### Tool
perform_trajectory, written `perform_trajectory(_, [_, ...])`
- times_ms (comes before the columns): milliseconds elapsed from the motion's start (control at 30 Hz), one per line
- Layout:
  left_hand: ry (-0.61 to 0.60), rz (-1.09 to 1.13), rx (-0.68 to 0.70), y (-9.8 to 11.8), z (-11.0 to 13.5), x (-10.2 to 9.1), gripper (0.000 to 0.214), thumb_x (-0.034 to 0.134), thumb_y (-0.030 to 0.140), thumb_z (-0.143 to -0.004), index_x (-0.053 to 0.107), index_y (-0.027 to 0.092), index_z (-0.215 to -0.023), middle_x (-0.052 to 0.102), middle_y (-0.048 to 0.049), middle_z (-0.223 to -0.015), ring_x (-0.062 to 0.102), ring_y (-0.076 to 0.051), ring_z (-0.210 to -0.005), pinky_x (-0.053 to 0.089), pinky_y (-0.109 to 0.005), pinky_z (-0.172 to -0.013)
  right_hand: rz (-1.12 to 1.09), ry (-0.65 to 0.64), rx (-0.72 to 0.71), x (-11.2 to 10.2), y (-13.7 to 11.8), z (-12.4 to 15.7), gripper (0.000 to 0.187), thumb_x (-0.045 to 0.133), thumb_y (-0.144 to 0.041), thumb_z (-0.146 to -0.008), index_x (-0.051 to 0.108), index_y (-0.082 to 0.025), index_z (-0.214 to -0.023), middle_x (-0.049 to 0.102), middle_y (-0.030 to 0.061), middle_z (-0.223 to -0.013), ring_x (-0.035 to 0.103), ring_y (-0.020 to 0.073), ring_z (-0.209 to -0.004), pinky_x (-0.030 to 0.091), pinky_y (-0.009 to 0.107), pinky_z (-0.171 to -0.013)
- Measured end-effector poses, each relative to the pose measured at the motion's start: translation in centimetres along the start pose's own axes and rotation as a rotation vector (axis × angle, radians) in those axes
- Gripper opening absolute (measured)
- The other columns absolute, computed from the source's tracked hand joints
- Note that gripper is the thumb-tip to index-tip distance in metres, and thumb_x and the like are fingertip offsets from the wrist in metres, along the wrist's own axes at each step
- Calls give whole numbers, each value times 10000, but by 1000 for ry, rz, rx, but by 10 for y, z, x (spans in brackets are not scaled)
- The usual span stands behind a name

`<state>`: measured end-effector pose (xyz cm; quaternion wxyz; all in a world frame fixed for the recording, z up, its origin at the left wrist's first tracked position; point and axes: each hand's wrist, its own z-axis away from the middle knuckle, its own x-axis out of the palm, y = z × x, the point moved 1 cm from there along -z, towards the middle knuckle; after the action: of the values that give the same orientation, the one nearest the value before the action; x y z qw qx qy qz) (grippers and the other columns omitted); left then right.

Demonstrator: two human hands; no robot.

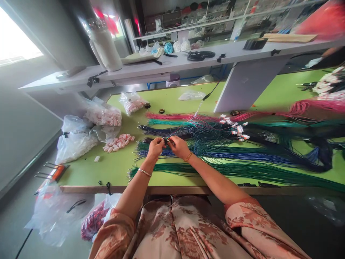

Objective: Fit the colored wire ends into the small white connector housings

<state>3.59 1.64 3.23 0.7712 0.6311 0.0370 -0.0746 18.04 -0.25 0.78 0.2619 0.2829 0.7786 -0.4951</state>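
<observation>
My left hand [155, 147] and my right hand [178, 146] meet over the green table [113, 169], fingers pinched together on thin coloured wire ends [166, 139]. Long bundles of wires lie across the table to the right: pink [172, 116], teal [167, 122], dark [156, 130], blue [229, 154] and green [215, 169]. A loose pile of small white-and-pink connectors [118, 141] lies to the left of my left hand. Several wired connectors [237, 128] sit among the bundles to the right.
Plastic bags of connectors [104, 115] [132, 102] and crumpled bags [74, 138] sit at the table's left end. A white raised shelf [172, 61] with scissors and clutter runs behind. Bags [54, 212] lie on the floor left. Another person's arm [330, 54] shows far right.
</observation>
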Motion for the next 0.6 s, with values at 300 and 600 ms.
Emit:
perform_trajectory(300, [43, -148, 203, -4, 9, 0, 18, 531, 200, -803, 530, 200, -821, 663, -1, -643, 649, -154, -622, 470, -260, -645, 19, 196, -121, -48, -33, -13, 215, 439, -322, -942, 597, -192, -875, 662, 63, -860, 595, 167, -820, 422, 262, -776])
perform_trajectory(600, [180, -820, 430, 6, 29, 7, 172, 480, 171, -870, 624, 218, -950, 734, -59, -874, 663, -211, -790, 374, -287, -698, 403, -441, 90, -46, -42, -92, 406, 605, -576, -794, 708, -184, -820, 729, 103, -868, 637, 224, -805, 416, 310, -719])
